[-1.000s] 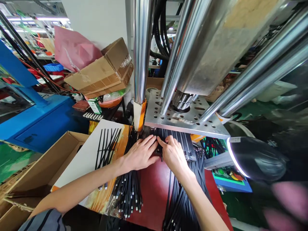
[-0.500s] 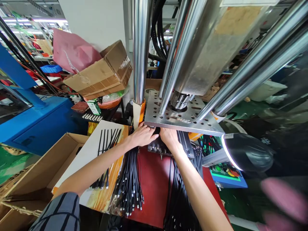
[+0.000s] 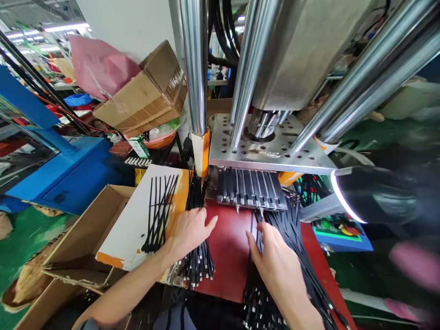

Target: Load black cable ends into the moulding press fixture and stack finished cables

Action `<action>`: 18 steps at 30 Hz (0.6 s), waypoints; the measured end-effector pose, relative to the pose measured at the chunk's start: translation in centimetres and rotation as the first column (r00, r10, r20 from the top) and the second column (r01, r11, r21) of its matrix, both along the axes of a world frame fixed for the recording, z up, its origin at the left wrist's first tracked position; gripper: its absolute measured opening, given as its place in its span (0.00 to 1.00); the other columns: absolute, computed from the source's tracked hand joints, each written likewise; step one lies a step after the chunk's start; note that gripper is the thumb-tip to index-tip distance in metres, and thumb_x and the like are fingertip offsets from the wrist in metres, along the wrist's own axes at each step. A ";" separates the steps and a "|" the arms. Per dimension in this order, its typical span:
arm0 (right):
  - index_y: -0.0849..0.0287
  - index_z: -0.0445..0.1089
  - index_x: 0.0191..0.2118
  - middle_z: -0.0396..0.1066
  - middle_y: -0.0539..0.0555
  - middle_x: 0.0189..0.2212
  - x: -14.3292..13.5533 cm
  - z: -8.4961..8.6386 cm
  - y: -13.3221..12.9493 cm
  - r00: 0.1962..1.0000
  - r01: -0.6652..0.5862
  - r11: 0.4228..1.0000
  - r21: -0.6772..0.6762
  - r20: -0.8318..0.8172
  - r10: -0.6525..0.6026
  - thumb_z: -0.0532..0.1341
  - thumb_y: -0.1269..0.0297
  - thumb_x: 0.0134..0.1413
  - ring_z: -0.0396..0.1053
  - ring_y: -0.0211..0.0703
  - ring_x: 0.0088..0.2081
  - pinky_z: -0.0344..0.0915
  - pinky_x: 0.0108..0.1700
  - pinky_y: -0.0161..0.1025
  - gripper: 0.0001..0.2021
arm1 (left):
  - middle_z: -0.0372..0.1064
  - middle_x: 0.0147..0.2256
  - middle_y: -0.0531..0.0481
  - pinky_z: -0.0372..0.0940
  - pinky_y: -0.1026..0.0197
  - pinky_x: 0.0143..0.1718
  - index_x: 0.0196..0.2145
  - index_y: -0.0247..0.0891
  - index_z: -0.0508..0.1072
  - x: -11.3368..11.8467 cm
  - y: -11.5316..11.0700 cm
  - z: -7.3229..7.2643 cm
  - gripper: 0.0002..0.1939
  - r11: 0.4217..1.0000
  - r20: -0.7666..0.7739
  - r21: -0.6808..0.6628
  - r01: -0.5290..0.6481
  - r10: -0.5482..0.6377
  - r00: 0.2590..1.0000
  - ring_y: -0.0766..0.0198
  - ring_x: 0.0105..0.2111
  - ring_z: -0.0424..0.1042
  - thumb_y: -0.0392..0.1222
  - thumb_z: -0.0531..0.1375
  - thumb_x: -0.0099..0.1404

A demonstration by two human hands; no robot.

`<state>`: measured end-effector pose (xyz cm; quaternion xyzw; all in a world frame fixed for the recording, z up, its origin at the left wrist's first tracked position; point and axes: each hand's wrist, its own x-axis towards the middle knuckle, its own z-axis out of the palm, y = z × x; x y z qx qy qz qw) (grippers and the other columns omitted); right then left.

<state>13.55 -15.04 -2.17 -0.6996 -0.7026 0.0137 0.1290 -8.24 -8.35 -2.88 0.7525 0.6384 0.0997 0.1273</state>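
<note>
My left hand (image 3: 195, 228) hovers at the upper part of the left bundle of black cables (image 3: 199, 268), its thumb stretched away from the fingers. Over the right cable bundle (image 3: 257, 298) is my right hand (image 3: 277, 252), thumb and forefinger apart. No held item shows in either hand, though the left fingertips are partly hidden. Beyond both hands, a dark slotted fixture (image 3: 250, 188) holds several flat black cables in a row, with metal plugs along its near edge. Above it hangs the drilled steel plate (image 3: 233, 158) of a press.
Loose black cables (image 3: 160, 206) lie on a white board (image 3: 120, 224) at the left. Open cardboard boxes (image 3: 85, 238) stand beside it. Steel columns (image 3: 195, 68) flank the press. A ring-lit black lamp (image 3: 374, 197) juts in at the right. The worktop (image 3: 227, 256) is red.
Both hands have drawn back from under the steel plate toward me, the right one to the right bundle. The slotted fixture with its cables is now uncovered. My view has shifted slightly.
</note>
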 end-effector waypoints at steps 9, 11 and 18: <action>0.61 0.66 0.40 0.67 0.56 0.39 0.2 -2.3 -3.2 0.964 0.227 0.891 -0.393 0.218 -0.149 0.51 0.61 0.74 0.78 0.51 0.36 0.62 0.28 0.40 0.12 | 0.73 0.26 0.51 0.62 0.64 0.31 0.28 0.38 0.72 0.2 -1.4 -1.5 0.09 0.957 0.171 -0.290 0.017 0.034 0.985 0.62 0.28 0.74 0.39 0.58 0.67; 0.61 0.66 0.40 0.67 0.56 0.39 0.2 -2.1 -3.1 0.966 0.226 0.893 -0.389 0.209 -0.154 0.51 0.61 0.74 0.78 0.51 0.37 0.64 0.29 0.40 0.13 | 0.68 0.25 0.55 0.60 0.67 0.28 0.28 0.38 0.68 -0.1 -2.3 -1.1 0.08 0.933 0.395 -0.337 0.125 0.020 0.918 0.67 0.25 0.69 0.40 0.58 0.66; 0.62 0.67 0.42 0.69 0.58 0.41 -1.4 -1.4 -3.9 0.977 0.197 0.895 -0.399 0.157 -0.145 0.55 0.63 0.72 0.79 0.50 0.36 0.67 0.29 0.38 0.08 | 0.61 0.20 0.57 0.55 0.69 0.21 0.28 0.37 0.67 0.8 -7.0 0.7 0.17 0.792 0.844 -0.446 0.417 0.218 0.490 0.71 0.18 0.60 0.53 0.60 0.68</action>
